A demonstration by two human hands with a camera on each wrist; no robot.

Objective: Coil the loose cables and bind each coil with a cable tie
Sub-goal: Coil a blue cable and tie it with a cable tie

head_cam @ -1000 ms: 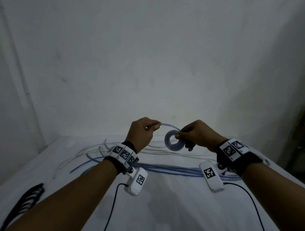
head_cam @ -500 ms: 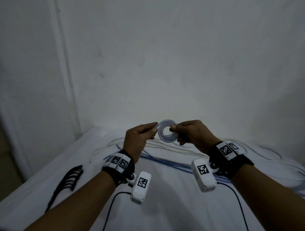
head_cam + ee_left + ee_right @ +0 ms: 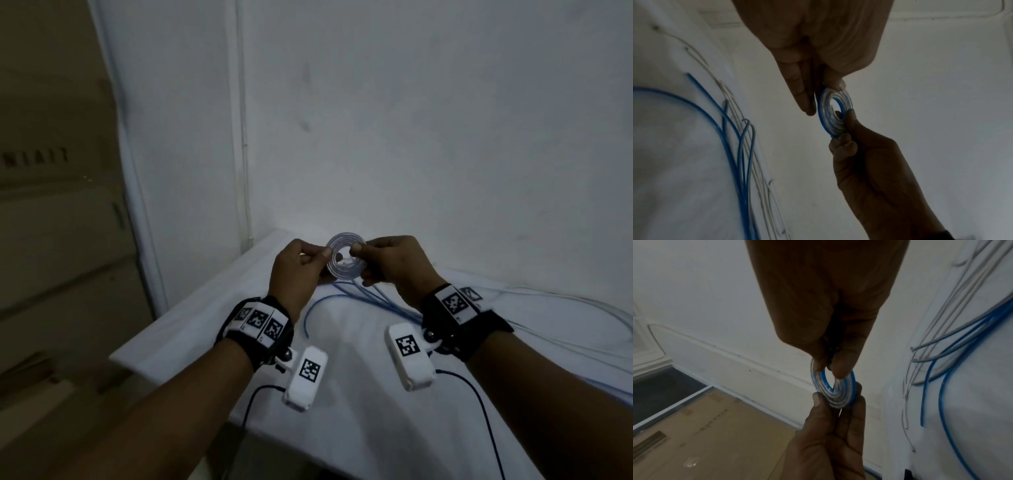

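A small flat coil (image 3: 346, 270) of clear and blue cable is held upright above the table's far left part. My left hand (image 3: 323, 255) pinches its left rim between thumb and fingers. My right hand (image 3: 358, 251) pinches its right side, with a fingertip at the centre hole. In the left wrist view the coil (image 3: 835, 116) sits between my left hand (image 3: 823, 99) above and the right hand (image 3: 859, 146) below. The right wrist view shows the coil (image 3: 833, 391) under my right hand (image 3: 828, 369). Loose blue cables (image 3: 376, 301) lie on the table beneath.
The table's white cloth (image 3: 205, 325) ends in a left edge and a near corner close to my left arm. Pale cables (image 3: 565, 301) loop across its right side. A white wall (image 3: 411, 137) stands behind. Brown cardboard (image 3: 715, 426) lies on the floor at the left.
The loose end that my left hand held out is now wound into the coil, and both hands pinch its rim. The head view has swung left, and the black bundle has left the picture.
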